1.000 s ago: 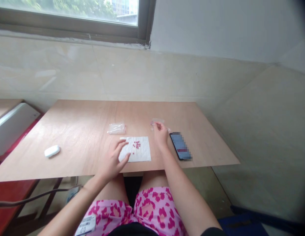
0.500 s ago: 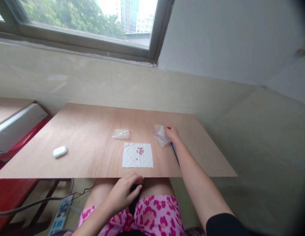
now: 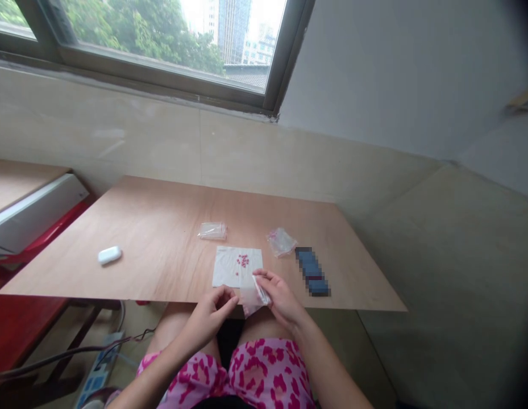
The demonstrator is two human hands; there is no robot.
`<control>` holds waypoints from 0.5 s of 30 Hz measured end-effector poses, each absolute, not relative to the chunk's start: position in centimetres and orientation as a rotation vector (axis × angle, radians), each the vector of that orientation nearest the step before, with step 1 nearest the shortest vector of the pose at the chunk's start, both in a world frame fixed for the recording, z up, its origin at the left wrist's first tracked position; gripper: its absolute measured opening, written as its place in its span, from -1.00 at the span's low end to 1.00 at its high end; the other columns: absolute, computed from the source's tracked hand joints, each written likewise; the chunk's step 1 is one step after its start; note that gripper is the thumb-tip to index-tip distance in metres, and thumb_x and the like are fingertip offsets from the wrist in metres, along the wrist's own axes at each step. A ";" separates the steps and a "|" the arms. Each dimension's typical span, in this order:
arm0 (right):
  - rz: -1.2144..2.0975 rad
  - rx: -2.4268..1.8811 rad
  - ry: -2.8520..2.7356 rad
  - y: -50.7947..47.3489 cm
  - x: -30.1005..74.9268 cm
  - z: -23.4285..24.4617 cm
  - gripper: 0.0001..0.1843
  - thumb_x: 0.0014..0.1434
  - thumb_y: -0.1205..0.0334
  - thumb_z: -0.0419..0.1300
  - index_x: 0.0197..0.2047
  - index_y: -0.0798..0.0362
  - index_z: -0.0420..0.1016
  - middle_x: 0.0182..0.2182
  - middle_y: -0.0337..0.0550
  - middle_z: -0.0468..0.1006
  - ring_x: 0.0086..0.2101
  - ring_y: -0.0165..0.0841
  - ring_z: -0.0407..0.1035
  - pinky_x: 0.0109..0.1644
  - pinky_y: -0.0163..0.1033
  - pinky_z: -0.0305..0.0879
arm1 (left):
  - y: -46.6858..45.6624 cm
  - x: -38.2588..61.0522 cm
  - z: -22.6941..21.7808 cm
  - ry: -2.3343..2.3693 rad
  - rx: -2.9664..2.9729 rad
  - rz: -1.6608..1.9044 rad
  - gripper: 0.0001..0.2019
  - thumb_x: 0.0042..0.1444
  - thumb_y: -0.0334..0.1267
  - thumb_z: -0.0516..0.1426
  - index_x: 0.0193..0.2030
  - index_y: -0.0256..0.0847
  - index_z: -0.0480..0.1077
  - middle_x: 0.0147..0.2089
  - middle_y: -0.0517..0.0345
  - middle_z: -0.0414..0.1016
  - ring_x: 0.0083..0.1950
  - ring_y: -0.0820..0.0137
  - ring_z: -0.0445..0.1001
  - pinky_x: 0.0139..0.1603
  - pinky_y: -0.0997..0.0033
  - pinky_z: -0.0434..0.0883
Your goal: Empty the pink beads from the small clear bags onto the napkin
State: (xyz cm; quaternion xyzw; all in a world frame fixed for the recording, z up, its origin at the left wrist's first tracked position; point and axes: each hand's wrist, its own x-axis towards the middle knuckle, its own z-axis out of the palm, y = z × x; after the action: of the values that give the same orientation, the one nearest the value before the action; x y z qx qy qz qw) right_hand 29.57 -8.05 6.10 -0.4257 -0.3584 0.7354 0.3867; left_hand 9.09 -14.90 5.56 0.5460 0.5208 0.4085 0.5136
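My right hand [image 3: 281, 300] pinches a small clear plastic bag [image 3: 250, 300] with a pinkish edge, at the table's front edge. Just left of that bag is my left hand [image 3: 215, 309], fingers curled in; I see nothing in its grip. Behind the held bag lies a white cloth or tissue [image 3: 225, 267], its near right corner covered by the bag and my right hand. On it sits a loose cluster of several small red pieces [image 3: 243, 261], with one apart from the rest. Another crumpled clear bag [image 3: 282, 242] rests beyond the cloth to the right.
A flat stack of clear plastic bags [image 3: 212, 230] lies behind the cloth. A dark, pixelated phone-like object [image 3: 312, 271] is on the right of the wooden table [image 3: 161, 227]. A white rounded case [image 3: 109, 255] sits at the left. Cables and a power strip [image 3: 97, 369] are on the floor.
My right hand has come back from the bags at the right with one clear bag in it. My left hand has risen slightly and curled its fingers. The dark object is now uncovered.
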 end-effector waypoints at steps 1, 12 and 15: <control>1.919 -1.073 -0.901 -9.2 29.2 5.7 -0.46 0.00 -0.05 0.54 -0.06 0.06 0.56 -0.44 -0.28 0.51 -0.49 -0.46 0.32 -0.39 -0.35 0.25 | -14.9 9.0 5.3 1.254 1.294 0.977 -0.66 0.33 0.02 0.14 -0.32 -0.21 0.39 -0.39 0.19 0.39 -0.35 0.37 0.34 -0.29 0.39 0.31; 1.972 -0.975 -0.882 -10.9 28.4 4.4 -0.31 -0.01 0.10 0.55 0.16 0.01 0.47 -0.29 -0.24 0.54 -0.36 -0.41 0.47 -0.27 -0.30 0.40 | -14.5 8.9 4.0 1.196 1.225 1.001 -0.65 0.35 0.06 0.14 -0.25 -0.22 0.44 -0.37 0.18 0.40 -0.33 0.36 0.36 -0.27 0.38 0.31; 1.969 -0.961 -0.982 -11.1 28.4 4.4 -0.30 0.04 0.09 0.53 0.19 0.00 0.40 -0.30 -0.25 0.56 -0.36 -0.37 0.51 -0.25 -0.25 0.44 | -14.6 9.4 4.3 1.118 1.247 1.014 -0.69 0.35 0.02 0.16 -0.25 -0.21 0.44 -0.31 0.12 0.49 -0.28 0.33 0.44 -0.19 0.34 0.37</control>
State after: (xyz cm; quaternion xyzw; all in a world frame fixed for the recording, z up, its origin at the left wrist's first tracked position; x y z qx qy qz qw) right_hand 28.41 -11.12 4.37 -0.3731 -0.3811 0.7646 0.3618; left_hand 9.43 -14.58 4.32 0.5287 0.4741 0.4297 0.5578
